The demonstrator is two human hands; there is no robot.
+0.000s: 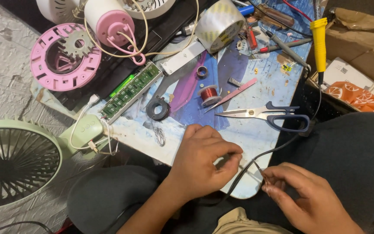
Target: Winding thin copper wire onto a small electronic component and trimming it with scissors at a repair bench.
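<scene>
Surface: small board (256, 134) with blue and purple print, cluttered, on grey sheeting. One black cable (256, 159) runs diagonally, from lower left up toward the right past the scissors (265, 115). Left hand (206, 158) pinches it closed; right hand (301, 195) pinches thin wire ends. One green fan (18, 162), one tape roll (219, 24)

- One head-worn camera looks steeply down from close above the desk (256, 134).
- Both hands and lap fill the lower frame.
</scene>
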